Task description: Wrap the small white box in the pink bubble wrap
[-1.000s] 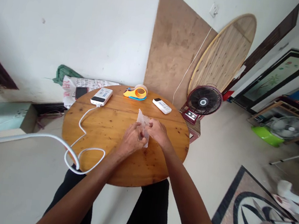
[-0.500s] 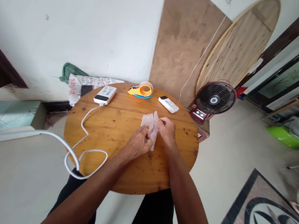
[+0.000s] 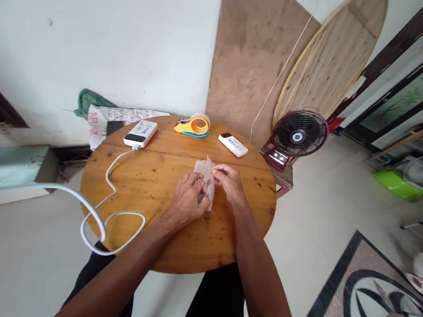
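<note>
A thin, crumpled, translucent plastic bag (image 3: 205, 168) lies on the round wooden table (image 3: 158, 172) in front of me. My left hand (image 3: 190, 196) rests over its left and near part, the fingers curled and pressed on the plastic. At the upper right edge, my right hand (image 3: 229, 180) pinches the bag between thumb and forefinger. Whether anything is inside the bag cannot be made out.
Behind the hands are a white power bank (image 3: 141, 133) with a white cable (image 3: 110, 176), an orange tape dispenser (image 3: 193, 126) and a second white power bank (image 3: 232, 144). A dark red fan (image 3: 298, 136) stands right of the table, against which wooden boards lean nearby.
The view has swung slightly right, so everything sits further left. The left fingers have shifted and spread a little over the bag; the right hand keeps its pinch on the edge.
</note>
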The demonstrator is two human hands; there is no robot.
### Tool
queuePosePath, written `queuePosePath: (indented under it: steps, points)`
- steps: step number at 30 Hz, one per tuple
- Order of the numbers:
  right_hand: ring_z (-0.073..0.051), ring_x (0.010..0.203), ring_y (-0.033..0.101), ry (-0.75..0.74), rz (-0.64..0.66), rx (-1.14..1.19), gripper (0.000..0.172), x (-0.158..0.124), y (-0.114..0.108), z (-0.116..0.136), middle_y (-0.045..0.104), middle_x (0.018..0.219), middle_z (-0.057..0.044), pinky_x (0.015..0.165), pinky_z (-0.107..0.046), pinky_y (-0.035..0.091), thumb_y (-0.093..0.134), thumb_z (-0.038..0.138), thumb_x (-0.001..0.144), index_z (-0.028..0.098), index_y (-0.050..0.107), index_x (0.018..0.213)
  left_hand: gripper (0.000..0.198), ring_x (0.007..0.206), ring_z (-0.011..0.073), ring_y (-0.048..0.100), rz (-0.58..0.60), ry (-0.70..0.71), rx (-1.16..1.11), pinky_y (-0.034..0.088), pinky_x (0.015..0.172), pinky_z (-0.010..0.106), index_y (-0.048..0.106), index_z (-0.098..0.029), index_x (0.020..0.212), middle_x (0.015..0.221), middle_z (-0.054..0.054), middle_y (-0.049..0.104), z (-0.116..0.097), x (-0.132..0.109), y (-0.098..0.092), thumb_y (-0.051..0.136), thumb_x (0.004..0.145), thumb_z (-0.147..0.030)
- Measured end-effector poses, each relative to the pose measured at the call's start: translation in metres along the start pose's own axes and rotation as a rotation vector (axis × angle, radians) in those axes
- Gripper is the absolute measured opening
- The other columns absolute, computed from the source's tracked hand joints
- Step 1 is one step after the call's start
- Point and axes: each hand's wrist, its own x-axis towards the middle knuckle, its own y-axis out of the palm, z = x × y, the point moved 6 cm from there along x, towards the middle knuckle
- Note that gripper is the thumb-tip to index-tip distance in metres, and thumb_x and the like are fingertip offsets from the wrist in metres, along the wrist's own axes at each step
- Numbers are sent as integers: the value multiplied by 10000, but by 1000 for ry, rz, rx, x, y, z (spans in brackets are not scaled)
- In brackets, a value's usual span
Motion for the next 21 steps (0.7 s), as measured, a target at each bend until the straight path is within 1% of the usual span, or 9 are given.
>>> queuePosePath:
  steps: [3, 5, 10, 12, 16, 18, 21]
  points:
    - [-85, 486, 456, -28, 45, -29, 144, -1, 0, 4, 539, 555, 49, 513, -235, 368, 621, 307, 693, 166, 632, 717, 84, 953, 246, 558, 0, 23, -31, 455, 885, 401, 535, -189, 788, 1011, 96, 620, -2, 0, 0, 535, 723, -136]
    - [-83, 472, 452, -24, 83, -32, 142, -1, 0, 4, 525, 544, 56, 504, -234, 362, 619, 307, 699, 169, 635, 731, 96, 898, 229, 563, 3, 22, -83, 467, 840, 372, 515, -196, 777, 915, 74, 629, -1, 1, 1, 515, 725, -115]
    - [-85, 503, 504, 55, 177, 0, 158, -2, 6, -3, 592, 617, 43, 529, -232, 404, 659, 289, 654, 175, 629, 758, 109, 829, 213, 569, 23, 18, -146, 480, 804, 357, 496, -204, 777, 815, 48, 618, 0, 2, 3, 503, 732, -105]
    - [-83, 513, 503, 68, 191, 0, 172, -3, 9, -4, 605, 628, 37, 542, -232, 411, 670, 289, 648, 167, 634, 765, 106, 856, 212, 578, 23, 11, -151, 487, 824, 357, 497, -206, 779, 847, 52, 612, 0, 1, 3, 509, 736, -109]
    - [-94, 576, 533, 84, 211, -31, 206, -5, 13, -5, 643, 677, 14, 587, -235, 427, 671, 268, 663, 145, 673, 827, 107, 1027, 208, 565, -22, -13, -150, 495, 912, 345, 527, -199, 814, 1096, 94, 546, 0, -1, 1, 541, 737, -126]
    - [-100, 598, 546, 108, 211, -63, 223, -6, 14, -6, 663, 708, 6, 611, -239, 435, 664, 247, 674, 141, 693, 868, 163, 1084, 213, 543, -25, -19, -146, 485, 962, 356, 553, -196, 883, 1149, 100, 510, 0, -1, 1, 548, 735, -127]
    - [-101, 599, 552, 137, 188, -103, 217, -6, 12, -9, 695, 766, -5, 620, -242, 442, 635, 214, 697, 151, 718, 888, 328, 1151, 227, 508, 13, 5, -150, 451, 1024, 379, 576, -185, 1066, 1172, 105, 490, 0, -2, 2, 530, 748, -118]
